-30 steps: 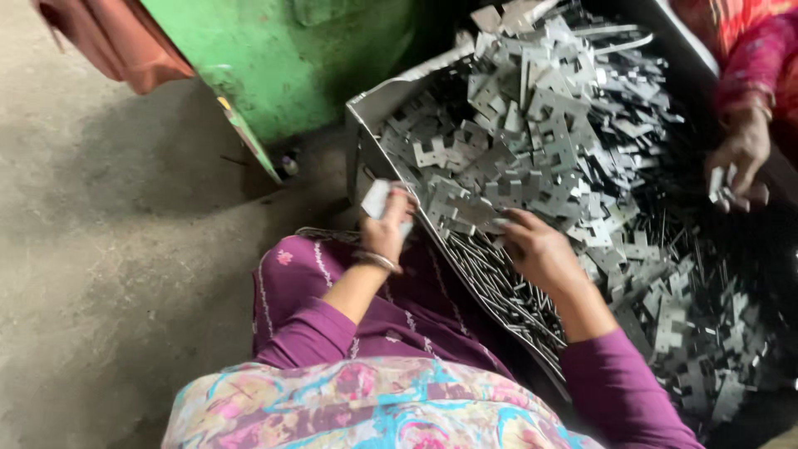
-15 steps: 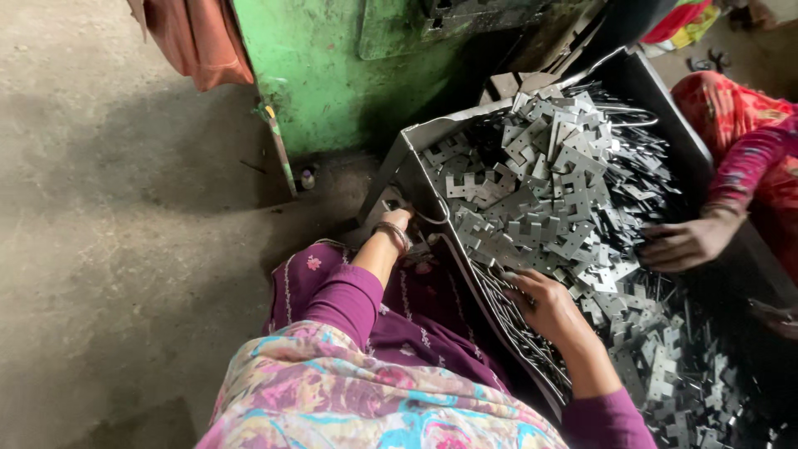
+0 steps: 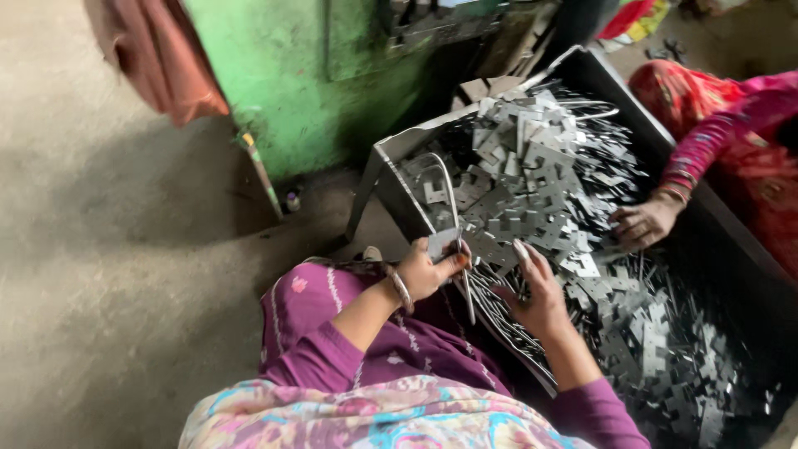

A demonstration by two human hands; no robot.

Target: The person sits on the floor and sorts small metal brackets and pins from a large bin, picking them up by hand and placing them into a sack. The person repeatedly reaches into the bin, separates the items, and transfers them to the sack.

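Observation:
My left hand (image 3: 428, 268) grips a small flat grey metal piece (image 3: 442, 243) at the near rim of a dark metal tray (image 3: 391, 179). A bangle sits on that wrist. My right hand (image 3: 539, 291) lies inside the tray with fingers spread on a heap of flat stamped metal pieces (image 3: 532, 179). Thin metal strips lie along the tray's near side under my right wrist. My purple sleeves and patterned cloth fill the bottom of the view.
Another person's hand (image 3: 642, 223) in a pink sleeve reaches into the tray from the right. A green machine body (image 3: 320, 79) stands behind the tray, with a reddish cloth (image 3: 158, 58) hanging at its left. Grey concrete floor (image 3: 108, 274) spreads to the left.
My left hand has moved from outside the tray's corner to its near rim, holding a piece. My right hand shifted up onto the heap. The other person's hand stays in the tray.

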